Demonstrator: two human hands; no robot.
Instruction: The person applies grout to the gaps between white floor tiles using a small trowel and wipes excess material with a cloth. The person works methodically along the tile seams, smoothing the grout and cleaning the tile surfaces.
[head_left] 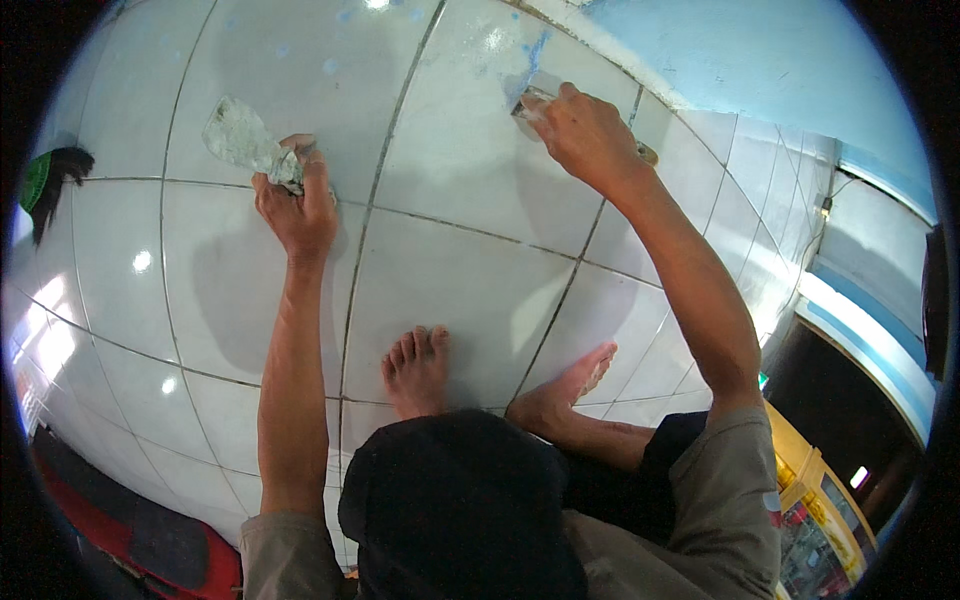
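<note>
A crumpled, dirty whitish cloth (240, 135) is bunched in my left hand (300, 205), its loose part sticking out past the fingers, over the pale floor tiles (460, 260). My right hand (585, 140) is closed around a scraper (533, 101). The flat metal blade rests against a tile, and the handle end shows below my palm. Just beyond the blade, a blue paint smear (535, 58) marks the tile near the foot of the wall. Most of the scraper's handle is hidden by my fingers.
The light blue wall (730, 50) borders the floor at the upper right. Faint blue spots (330, 66) dot the far tiles. A green broom head with dark bristles (62, 180) is at the left edge. A red and black object (150, 530) lies lower left; a yellow-framed case (815, 490), lower right.
</note>
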